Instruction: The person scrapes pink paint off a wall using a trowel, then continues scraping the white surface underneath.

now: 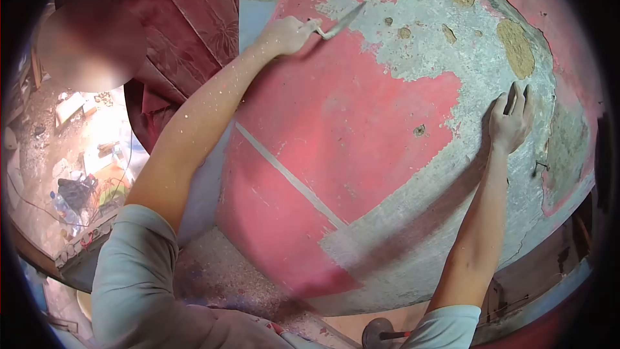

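My left hand (pixel 289 35) is closed round the handle of a scraper (pixel 342 22), whose thin blade lies against the wall at the edge between pink paint (pixel 310 110) and bare grey plaster (pixel 420 45). On the right, my right hand (pixel 510 118) rests on the grey plaster with its fingers spread and pointing up, holding nothing. Just above its fingertips is a large tan patch (pixel 516 48). Smaller tan patches and holes dot the plaster further up. A pale stripe (pixel 290 178) crosses the lower pink paint diagonally.
A dark red patterned curtain (pixel 187 13) hangs at the upper left. Debris and plastic bottles (pixel 64 210) lie on the floor at the far left. A metal hook (pixel 541 166) sticks out of the wall at the right. Below is a dark round object (pixel 378 334).
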A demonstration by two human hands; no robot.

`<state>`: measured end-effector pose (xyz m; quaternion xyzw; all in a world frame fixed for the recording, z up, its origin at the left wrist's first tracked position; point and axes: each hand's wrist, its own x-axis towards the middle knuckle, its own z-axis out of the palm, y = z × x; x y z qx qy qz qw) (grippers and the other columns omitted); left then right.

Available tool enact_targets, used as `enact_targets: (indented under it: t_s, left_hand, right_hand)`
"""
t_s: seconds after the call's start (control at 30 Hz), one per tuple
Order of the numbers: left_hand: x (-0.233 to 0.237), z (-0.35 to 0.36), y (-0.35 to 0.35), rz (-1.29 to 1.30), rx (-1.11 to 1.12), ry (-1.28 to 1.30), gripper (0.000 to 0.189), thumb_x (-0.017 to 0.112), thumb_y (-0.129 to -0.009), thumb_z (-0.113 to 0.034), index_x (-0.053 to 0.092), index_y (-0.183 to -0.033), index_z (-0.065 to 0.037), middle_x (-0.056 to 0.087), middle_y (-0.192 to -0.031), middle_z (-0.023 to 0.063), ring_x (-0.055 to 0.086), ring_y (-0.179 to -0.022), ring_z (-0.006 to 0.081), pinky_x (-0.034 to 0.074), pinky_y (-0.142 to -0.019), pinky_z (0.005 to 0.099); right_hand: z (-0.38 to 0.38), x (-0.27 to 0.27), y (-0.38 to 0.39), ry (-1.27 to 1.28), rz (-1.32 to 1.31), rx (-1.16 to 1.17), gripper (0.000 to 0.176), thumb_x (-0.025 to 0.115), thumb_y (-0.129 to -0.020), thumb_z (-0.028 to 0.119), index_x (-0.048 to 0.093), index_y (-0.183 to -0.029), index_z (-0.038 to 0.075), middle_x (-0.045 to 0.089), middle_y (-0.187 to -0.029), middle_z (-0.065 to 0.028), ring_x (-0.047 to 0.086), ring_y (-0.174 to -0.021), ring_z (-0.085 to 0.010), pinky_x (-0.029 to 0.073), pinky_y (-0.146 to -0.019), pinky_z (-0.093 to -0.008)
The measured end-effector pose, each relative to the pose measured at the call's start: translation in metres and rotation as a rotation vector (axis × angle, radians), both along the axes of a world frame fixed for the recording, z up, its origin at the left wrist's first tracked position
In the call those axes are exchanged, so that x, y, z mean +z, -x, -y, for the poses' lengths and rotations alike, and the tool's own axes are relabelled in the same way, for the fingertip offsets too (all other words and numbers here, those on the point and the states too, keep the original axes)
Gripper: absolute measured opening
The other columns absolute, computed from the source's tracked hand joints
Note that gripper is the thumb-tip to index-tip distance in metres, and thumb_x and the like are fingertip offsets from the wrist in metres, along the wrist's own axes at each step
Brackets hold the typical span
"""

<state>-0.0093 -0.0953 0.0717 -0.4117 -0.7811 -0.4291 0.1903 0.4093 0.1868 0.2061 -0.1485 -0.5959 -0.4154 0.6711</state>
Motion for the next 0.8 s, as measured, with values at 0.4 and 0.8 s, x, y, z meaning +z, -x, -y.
enact_targets:
  t_s: [0.4,0.8]
  left_hand:
    - [-0.010,-0.011,0.024,-0.119,0.070,-0.065,0.059,0.032,-0.109,-0.054,0.065,-0.138,-0.016,0.070,-0.102,0.0291,0.069,-0.096,0.0401,0.053,-0.083,0.0467]
    - [-0.013,-0.007,0.034,-0.099,0.029,0.042,0.054,0.028,-0.108,-0.052,0.058,-0.145,-0.027,0.067,-0.125,0.0292,0.064,-0.115,0.0481,0.049,-0.100,0.0528]
  right_hand:
    - [-0.001,0.000,0.000,-0.004,-0.003,-0.004,0.042,0.067,-0.091,0.030,0.070,-0.132,0.021,0.056,-0.150,-0.0115,0.052,-0.139,-0.0311,0.039,-0.116,-0.0457]
    - [0.000,0.000,0.001,-0.035,-0.009,-0.012,0.040,0.067,-0.091,0.029,0.071,-0.130,0.021,0.059,-0.147,-0.0108,0.055,-0.136,-0.0304,0.042,-0.114,-0.0450]
